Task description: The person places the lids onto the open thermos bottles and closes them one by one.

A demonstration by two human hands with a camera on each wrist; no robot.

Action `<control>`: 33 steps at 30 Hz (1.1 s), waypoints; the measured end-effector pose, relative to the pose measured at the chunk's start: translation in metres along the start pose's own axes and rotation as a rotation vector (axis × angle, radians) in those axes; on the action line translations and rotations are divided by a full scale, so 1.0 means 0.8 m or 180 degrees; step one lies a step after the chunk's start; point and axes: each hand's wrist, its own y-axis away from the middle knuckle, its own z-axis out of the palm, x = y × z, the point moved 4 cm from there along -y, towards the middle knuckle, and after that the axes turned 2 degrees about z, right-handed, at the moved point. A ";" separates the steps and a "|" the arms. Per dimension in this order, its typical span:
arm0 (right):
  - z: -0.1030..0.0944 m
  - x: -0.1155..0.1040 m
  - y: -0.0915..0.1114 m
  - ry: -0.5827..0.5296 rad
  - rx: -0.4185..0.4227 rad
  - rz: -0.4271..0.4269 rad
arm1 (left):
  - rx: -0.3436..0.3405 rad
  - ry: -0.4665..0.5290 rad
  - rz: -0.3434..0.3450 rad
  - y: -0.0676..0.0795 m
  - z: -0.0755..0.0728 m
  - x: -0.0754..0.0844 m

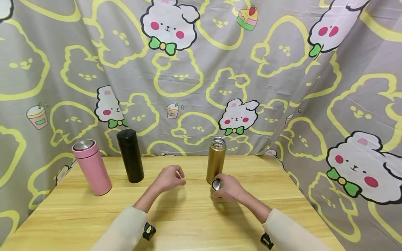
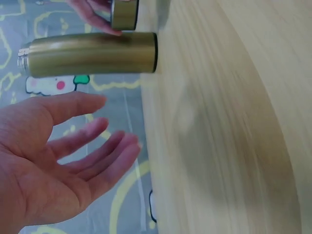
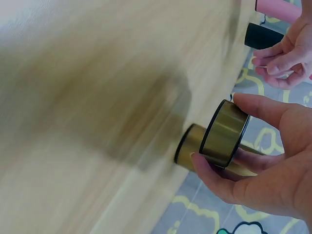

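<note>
A gold thermos bottle (image 1: 216,161) stands upright on the table with its steel mouth uncovered. In front of its base my right hand (image 1: 230,188) grips the gold lid (image 3: 225,132) by the rim between thumb and fingers, the lid's silver top facing up. The right wrist view has the lid overlapping the bottle behind it. My left hand (image 1: 170,178) hovers over the table to the left of the bottle, holding nothing. In the left wrist view its fingers (image 2: 114,168) are loosely bent, apart from the bottle.
A pink thermos (image 1: 92,169) and a black thermos (image 1: 131,157) stand lidded at the left of the wooden table (image 1: 188,223). A patterned curtain (image 1: 188,76) hangs along the table's back and right side.
</note>
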 end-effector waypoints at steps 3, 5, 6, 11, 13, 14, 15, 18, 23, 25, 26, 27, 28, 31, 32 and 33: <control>-0.011 0.004 0.002 -0.0025 0.0024 0.0059 | 0.0156 0.0036 -0.0080 -0.009 0.004 0.010; -0.016 0.007 0.002 -0.0046 0.0031 0.0095 | 0.0274 0.0126 -0.0164 -0.016 0.006 0.017; -0.018 0.009 0.003 -0.0056 0.0031 0.0122 | 0.0349 0.0180 -0.0194 -0.020 0.007 0.021; -0.025 0.019 0.005 -0.0032 0.0028 0.0208 | 0.0615 0.0555 -0.0178 -0.038 0.017 0.048; -0.026 0.023 0.007 -0.0032 0.0009 0.0267 | 0.0657 0.0713 -0.0123 -0.046 0.024 0.061; -0.027 0.026 0.007 -0.0023 0.0010 0.0284 | 0.0669 0.0797 -0.0106 -0.050 0.028 0.067; -0.027 0.027 0.008 -0.0014 0.0009 0.0297 | 0.0685 0.0860 -0.0067 -0.055 0.032 0.073; -0.029 0.034 0.010 -0.0005 0.0010 0.0336 | 0.0715 0.0998 0.0001 -0.067 0.044 0.088; -0.029 0.044 0.012 0.0034 0.0022 0.0340 | 0.0807 0.1109 -0.0058 -0.082 0.057 0.099; -0.028 0.047 0.013 0.0044 0.0023 0.0337 | 0.0881 0.1212 -0.0147 -0.086 0.061 0.099; -0.027 0.050 0.013 0.0055 0.0030 0.0337 | 0.0911 0.1273 -0.0206 -0.087 0.063 0.098; -0.027 0.051 0.013 0.0057 0.0028 0.0346 | 0.0937 0.1329 -0.0258 -0.088 0.066 0.098; -0.026 0.053 0.014 0.0053 0.0024 0.0365 | 0.0953 0.1381 -0.0302 -0.089 0.069 0.098; -0.024 0.058 0.016 0.0052 0.0017 0.0403 | 0.0971 0.1463 -0.0402 -0.091 0.079 0.098; -0.023 0.060 0.016 0.0051 0.0012 0.0405 | 0.0979 0.1476 -0.0429 -0.091 0.082 0.098; -0.022 0.060 0.016 0.0047 -0.0002 0.0412 | 0.1001 0.1484 -0.0445 -0.090 0.084 0.099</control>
